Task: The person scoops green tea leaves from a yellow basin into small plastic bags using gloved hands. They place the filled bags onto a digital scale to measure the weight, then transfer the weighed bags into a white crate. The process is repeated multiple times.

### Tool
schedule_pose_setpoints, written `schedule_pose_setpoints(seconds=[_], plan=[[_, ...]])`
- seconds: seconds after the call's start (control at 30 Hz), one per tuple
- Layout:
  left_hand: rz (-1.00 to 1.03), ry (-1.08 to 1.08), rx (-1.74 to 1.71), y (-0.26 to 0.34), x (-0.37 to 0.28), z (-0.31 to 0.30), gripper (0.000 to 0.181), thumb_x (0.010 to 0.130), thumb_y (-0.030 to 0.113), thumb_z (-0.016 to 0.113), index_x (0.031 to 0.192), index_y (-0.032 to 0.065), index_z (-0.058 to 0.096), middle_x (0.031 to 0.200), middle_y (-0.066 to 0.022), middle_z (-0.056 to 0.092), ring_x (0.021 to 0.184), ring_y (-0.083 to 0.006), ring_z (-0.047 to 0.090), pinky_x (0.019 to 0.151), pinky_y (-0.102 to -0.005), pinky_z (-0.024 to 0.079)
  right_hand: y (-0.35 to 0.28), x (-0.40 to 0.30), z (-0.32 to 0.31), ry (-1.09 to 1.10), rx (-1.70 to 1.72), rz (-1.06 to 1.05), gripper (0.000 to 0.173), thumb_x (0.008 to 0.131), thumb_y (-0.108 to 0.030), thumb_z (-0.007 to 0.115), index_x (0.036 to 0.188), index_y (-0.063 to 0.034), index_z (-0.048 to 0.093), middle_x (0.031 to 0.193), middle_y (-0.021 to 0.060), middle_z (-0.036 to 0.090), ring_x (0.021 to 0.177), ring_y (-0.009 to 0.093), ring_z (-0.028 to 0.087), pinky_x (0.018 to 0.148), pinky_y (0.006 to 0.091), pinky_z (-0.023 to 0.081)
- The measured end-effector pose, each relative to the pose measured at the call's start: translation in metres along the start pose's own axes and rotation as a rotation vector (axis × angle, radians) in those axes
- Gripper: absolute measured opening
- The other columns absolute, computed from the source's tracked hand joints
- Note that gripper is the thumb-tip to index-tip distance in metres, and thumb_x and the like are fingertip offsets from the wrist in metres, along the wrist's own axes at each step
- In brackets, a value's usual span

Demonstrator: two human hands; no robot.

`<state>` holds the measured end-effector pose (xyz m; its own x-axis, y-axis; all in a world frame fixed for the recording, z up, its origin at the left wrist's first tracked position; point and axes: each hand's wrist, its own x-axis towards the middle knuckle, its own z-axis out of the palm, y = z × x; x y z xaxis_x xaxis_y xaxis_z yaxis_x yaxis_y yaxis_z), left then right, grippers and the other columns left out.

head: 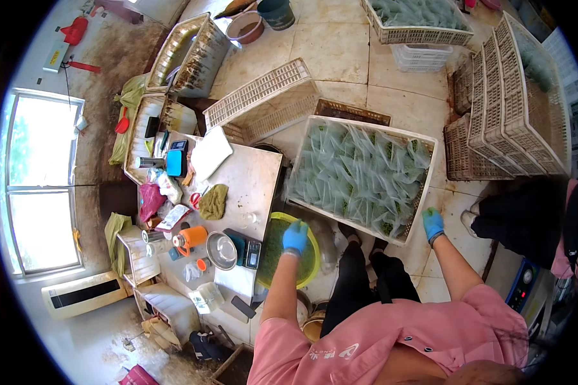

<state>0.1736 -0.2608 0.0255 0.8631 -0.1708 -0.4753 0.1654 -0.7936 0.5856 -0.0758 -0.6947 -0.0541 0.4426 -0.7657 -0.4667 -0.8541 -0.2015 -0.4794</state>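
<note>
My left hand (295, 237), in a blue glove, is over a yellow-green basin (316, 248) of loose green plant matter. Its fingers look partly curled, with no object visible in them. In a matching glove, my right hand (432, 224) is beside the near right corner of a white plastic crate (364, 124). A narrow gap seems to separate that hand from the crate, and its fingers look bent. Upright clear plastic bags (351, 168) with green contents fill the crate in rows. A brown crate (354, 113) shows partly behind it.
At left, a table (255, 168) bears digital scales (245, 250), a steel bowl (221, 250), an orange flask (191, 237) and a green cloth (213, 202). Stacked crates (505, 106) stand at right, near another person's dark-clothed legs (510, 221). A tilted crate (265, 94) lies beyond the table.
</note>
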Motion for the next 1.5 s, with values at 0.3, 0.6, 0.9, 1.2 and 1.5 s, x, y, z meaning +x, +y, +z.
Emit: schedule_pose_setpoints(seconds=[0.3,0.6,0.9,1.2,1.5], plan=[[0.110,0.051,0.121,-0.002,0.192,0.034,0.054,0.089,0.035,0.060,0.130,0.0003,0.055,0.122,-0.0244,0.061,0.112,-0.0383,0.060,0.095,-0.0412,0.047,0.002,0.080,0.061,0.287,0.072,0.160,0.043,0.085,-0.029,0.066,0.112,0.0037,0.060,0.102,0.0223,0.067,0.092,0.034,0.065,0.082,0.0410,0.049],[0.329,0.284,0.050,-0.012,0.326,0.072,0.045,0.089,0.014,0.057,0.130,-0.0036,0.053,0.128,-0.0252,0.057,0.117,-0.0384,0.056,0.101,-0.0398,0.044,0.016,0.109,0.094,0.509,0.225,0.251,0.027,0.087,-0.025,0.064,0.091,0.0017,0.060,0.074,0.0143,0.063,0.065,0.027,0.059,0.062,0.0402,0.046],[0.119,0.245,0.118,-0.038,0.443,0.089,0.055,0.098,0.044,0.046,0.120,-0.0050,0.059,0.119,-0.0298,0.060,0.110,-0.0441,0.058,0.092,-0.0451,0.048,0.004,0.096,0.083,0.443,0.151,0.292,0.029,0.091,-0.026,0.062,0.092,0.0024,0.062,0.072,0.0110,0.063,0.063,0.020,0.057,0.061,0.0365,0.046],[-0.391,-0.040,-0.380,-0.092,0.488,0.081,0.088,0.088,0.074,0.039,0.121,-0.0044,0.062,0.113,-0.0147,0.066,0.099,-0.0263,0.059,0.089,-0.0383,0.047,0.000,0.099,0.082,0.411,0.306,0.286,0.029,0.091,-0.024,0.063,0.100,0.0045,0.063,0.083,0.0132,0.067,0.073,0.020,0.060,0.069,0.0355,0.048],[-0.304,-0.129,-0.167,-0.096,0.488,0.095,0.087,0.086,0.074,0.045,0.116,-0.0060,0.064,0.105,-0.0164,0.068,0.091,-0.0243,0.057,0.084,-0.0398,0.047,0.016,0.110,0.087,0.378,0.325,0.355,0.026,0.092,-0.022,0.063,0.100,0.0027,0.064,0.079,0.0106,0.066,0.069,0.017,0.058,0.065,0.0342,0.047]])
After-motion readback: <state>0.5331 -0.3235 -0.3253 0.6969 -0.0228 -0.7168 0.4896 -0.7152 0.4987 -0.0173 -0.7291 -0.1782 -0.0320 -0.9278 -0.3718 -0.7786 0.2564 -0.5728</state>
